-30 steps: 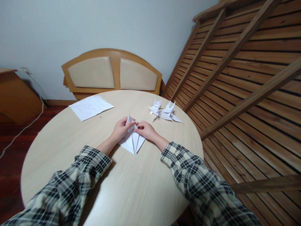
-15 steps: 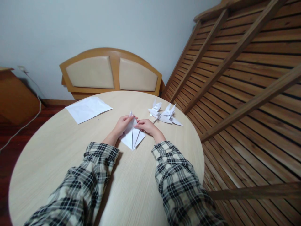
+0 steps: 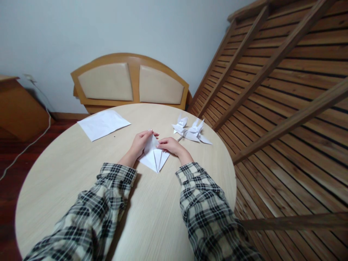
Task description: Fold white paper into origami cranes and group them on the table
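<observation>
Centre of frame: round pale wood-grain tabletop (image 3: pixel 81 174). A white folded paper (image 3: pixel 154 159) lies on it just above the middle, kite-shaped, lower point toward the viewer, centre crease visible, upper tip raised off the surface. Left hand (image 3: pixel 140 142) grasps the paper's upper left edge, fingers curled over it, fingertips up at the top tip; thumb hidden. Right hand (image 3: pixel 170 145) pinches the upper right flap, fingertips meeting at the paper's edge close to the centre crease. The two hands sit near each other, paper between them. Both forearms in plaid sleeves, running from the bottom of the frame. Right of the hands, apart from them: two finished paper cranes (image 3: pixel 191 131), white, touching one another, near the tabletop's far right rim. Upper left on the tabletop: a flat white sheet (image 3: pixel 103 124), lying alone. Behind the tabletop, a wooden chair back (image 3: pixel 130 83) with two beige pads against a pale wall. Right side: slatted wooden panel (image 3: pixel 285 108), leaning.
</observation>
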`<state>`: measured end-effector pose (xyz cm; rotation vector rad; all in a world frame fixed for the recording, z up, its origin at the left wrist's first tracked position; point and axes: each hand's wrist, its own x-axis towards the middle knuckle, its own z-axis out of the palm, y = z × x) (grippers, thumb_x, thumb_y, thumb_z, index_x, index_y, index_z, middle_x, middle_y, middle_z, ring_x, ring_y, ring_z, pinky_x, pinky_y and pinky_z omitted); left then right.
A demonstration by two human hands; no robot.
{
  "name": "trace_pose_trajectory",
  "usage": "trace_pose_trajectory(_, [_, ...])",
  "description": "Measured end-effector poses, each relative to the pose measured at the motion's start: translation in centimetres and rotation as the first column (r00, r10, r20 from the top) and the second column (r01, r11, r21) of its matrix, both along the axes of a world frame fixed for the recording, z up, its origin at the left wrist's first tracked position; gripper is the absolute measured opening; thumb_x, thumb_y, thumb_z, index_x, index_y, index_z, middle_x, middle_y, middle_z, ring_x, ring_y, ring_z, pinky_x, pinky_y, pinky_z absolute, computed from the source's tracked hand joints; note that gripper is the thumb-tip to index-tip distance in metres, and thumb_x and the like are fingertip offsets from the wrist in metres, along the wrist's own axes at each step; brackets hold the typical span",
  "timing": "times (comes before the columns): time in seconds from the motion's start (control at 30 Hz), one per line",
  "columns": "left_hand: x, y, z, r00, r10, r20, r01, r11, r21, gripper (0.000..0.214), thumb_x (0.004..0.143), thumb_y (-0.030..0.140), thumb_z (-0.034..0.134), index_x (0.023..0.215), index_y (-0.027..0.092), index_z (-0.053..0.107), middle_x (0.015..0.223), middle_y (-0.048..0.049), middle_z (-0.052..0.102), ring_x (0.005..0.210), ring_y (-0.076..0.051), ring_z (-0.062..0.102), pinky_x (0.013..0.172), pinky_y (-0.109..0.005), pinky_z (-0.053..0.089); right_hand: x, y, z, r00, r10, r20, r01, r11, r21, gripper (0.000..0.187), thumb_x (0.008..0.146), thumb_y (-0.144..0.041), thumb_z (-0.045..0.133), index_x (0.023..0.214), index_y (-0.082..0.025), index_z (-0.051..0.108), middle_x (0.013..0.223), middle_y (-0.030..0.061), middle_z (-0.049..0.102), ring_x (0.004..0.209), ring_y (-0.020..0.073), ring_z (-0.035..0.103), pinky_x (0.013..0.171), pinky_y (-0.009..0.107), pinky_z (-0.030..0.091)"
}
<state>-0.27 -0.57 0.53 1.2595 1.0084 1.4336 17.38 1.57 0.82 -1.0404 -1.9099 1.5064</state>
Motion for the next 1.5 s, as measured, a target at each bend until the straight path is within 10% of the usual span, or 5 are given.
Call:
trace_pose_trajectory(0.93, [0.0,0.3,-0.4,0.996,0.087,-0.037,-0.086,0.996,0.017,0.04,0.079,0.055,0.07,0.081,0.015,0.075,0.096,-0.0157,0.078,0.091,-0.027,0.072,0.081,-0.04,0.057,-0.1,-0.2,0.2,1.0,0.014,0.023,-0.014,1.0,0.009,0.019,0.084,-0.026,0.069,0.069,-0.016,0.063,0.056,-0.0058,0.047,0.054,0.0097,0.041,0.055,0.025,0.03])
trace_pose_trajectory(1.33, [-0.3,-0.1,-1.0,0.891,0.263,-0.369,-0.193,0.957,0.214,0.04,0.089,0.044,0.06,0.116,0.017,0.072,0.113,-0.0113,0.076,0.098,-0.026,0.068,0.088,-0.036,0.05,-0.1,-0.2,-0.2,0.995,-0.101,-0.021,0.102,0.993,0.056,0.03,0.084,-0.042,0.072,0.072,-0.017,0.06,0.059,-0.0047,0.049,0.054,0.0101,0.043,0.054,0.026,0.033])
trace_pose_trajectory(1.5, [-1.1,-0.7,-0.9,0.825,0.262,-0.501,-0.162,0.958,0.235,0.025,0.086,0.042,0.065,0.088,0.02,0.077,0.087,-0.01,0.074,0.079,-0.026,0.064,0.076,-0.036,0.045,0.1,0.2,-1.1,0.974,-0.21,-0.088,0.217,0.973,0.075,0.031,0.09,-0.039,0.065,0.07,-0.019,0.054,0.058,-0.0048,0.046,0.052,0.0096,0.042,0.049,0.024,0.03])
